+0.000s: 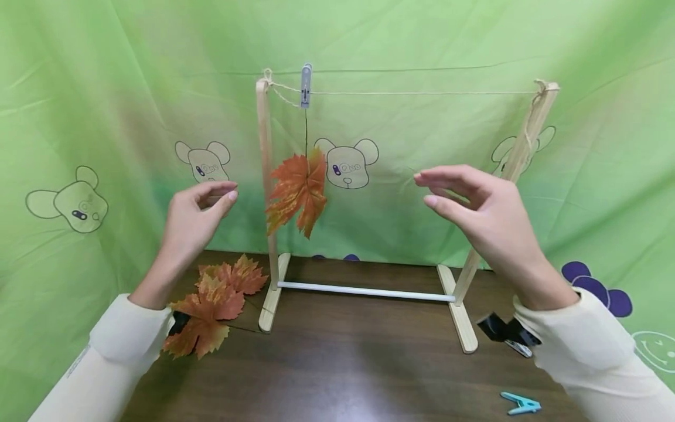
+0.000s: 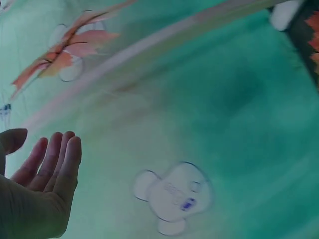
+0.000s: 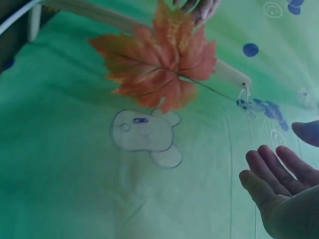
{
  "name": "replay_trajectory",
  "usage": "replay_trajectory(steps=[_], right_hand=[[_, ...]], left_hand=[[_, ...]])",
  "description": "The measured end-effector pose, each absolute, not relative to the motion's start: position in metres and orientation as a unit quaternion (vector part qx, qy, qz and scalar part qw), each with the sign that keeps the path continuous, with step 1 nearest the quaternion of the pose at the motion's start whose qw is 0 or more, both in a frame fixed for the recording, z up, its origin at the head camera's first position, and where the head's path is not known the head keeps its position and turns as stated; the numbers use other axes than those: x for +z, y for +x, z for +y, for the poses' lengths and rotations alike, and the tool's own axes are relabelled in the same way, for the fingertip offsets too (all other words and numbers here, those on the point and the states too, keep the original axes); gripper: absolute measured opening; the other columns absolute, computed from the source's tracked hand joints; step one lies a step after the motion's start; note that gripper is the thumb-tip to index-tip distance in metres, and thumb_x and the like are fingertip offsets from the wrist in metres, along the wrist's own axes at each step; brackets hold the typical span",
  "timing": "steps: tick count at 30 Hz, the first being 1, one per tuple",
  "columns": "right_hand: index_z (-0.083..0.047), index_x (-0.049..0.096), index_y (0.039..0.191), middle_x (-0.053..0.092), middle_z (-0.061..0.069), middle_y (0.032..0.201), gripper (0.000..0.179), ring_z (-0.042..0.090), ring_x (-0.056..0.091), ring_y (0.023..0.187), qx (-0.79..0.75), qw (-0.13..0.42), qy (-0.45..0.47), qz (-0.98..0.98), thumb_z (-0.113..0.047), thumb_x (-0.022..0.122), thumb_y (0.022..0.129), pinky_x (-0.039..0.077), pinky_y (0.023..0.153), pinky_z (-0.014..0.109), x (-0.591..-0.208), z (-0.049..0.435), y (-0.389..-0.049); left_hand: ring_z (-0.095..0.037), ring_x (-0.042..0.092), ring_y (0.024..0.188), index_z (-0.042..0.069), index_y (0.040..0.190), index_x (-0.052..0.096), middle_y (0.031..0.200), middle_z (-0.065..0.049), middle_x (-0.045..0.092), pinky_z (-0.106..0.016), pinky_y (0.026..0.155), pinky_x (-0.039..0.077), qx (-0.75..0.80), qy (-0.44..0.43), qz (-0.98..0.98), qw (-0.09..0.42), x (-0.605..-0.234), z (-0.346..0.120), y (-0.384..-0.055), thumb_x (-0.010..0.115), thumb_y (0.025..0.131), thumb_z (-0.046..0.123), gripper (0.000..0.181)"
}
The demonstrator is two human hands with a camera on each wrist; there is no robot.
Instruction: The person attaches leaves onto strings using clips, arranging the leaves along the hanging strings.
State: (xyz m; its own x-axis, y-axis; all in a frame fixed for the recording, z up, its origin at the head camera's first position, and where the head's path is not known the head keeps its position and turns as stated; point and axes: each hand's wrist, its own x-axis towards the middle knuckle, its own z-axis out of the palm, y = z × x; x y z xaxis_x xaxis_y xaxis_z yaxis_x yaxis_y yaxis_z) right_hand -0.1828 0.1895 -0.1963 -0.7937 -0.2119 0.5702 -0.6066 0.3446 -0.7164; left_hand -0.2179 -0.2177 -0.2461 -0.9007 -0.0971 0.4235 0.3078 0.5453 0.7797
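An orange maple leaf point(image 1: 298, 190) hangs by its stem from a grey-blue clothespin point(image 1: 306, 87), clipped on a string point(image 1: 422, 92) between two wooden posts. My left hand point(image 1: 196, 214) is held in the air left of the leaf, its fingers relaxed and holding nothing. On the other side, my right hand point(image 1: 482, 208) hovers in front of the right post point(image 1: 529, 138), thumb and fingers apart. The right wrist view shows the hanging leaf point(image 3: 159, 64) beyond the relaxed right fingers. Several more maple leaves point(image 1: 213, 305) lie on the table below the left forearm.
A white rod point(image 1: 364, 291) joins the feet of the wooden stand. At the front right of the brown table point(image 1: 316, 363) lies a turquoise clothespin point(image 1: 521, 403); another clothespin point(image 1: 518, 349) is partly covered by the right sleeve. Green cloth with bear drawings point(image 1: 348, 167) stands behind.
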Motion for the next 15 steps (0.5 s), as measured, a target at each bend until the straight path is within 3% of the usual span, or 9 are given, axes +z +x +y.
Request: replay_trajectory(steps=[7, 15], right_hand=[[-0.010, 0.069, 0.135, 0.074, -0.007, 0.130, 0.034, 0.002, 0.069, 0.117, 0.470, 0.203, 0.196, -0.836, -0.010, 0.070, 0.101, 0.053, 0.096, 0.011, -0.223, 0.220, -0.165], [-0.015, 0.066, 0.139, 0.071, -0.011, 0.134, 0.038, -0.005, 0.066, 0.118, 0.448, 0.180, 0.143, -0.864, -0.016, 0.070, 0.102, 0.049, 0.094, 0.006, -0.257, 0.256, -0.153]], left_hand=[[-0.022, 0.067, 0.119, 0.016, 0.141, 0.065, 0.132, -0.007, 0.073, -0.040, 0.102, 0.049, -0.435, -0.083, -0.881, 0.168, -0.267, -0.239, -0.212, 0.064, 0.104, 0.045, 0.046], [-0.025, 0.068, 0.116, 0.012, 0.144, 0.061, 0.134, -0.011, 0.070, -0.012, 0.088, 0.051, -0.415, -0.112, -0.894, 0.131, -0.293, -0.255, -0.204, 0.068, 0.103, 0.037, 0.049]])
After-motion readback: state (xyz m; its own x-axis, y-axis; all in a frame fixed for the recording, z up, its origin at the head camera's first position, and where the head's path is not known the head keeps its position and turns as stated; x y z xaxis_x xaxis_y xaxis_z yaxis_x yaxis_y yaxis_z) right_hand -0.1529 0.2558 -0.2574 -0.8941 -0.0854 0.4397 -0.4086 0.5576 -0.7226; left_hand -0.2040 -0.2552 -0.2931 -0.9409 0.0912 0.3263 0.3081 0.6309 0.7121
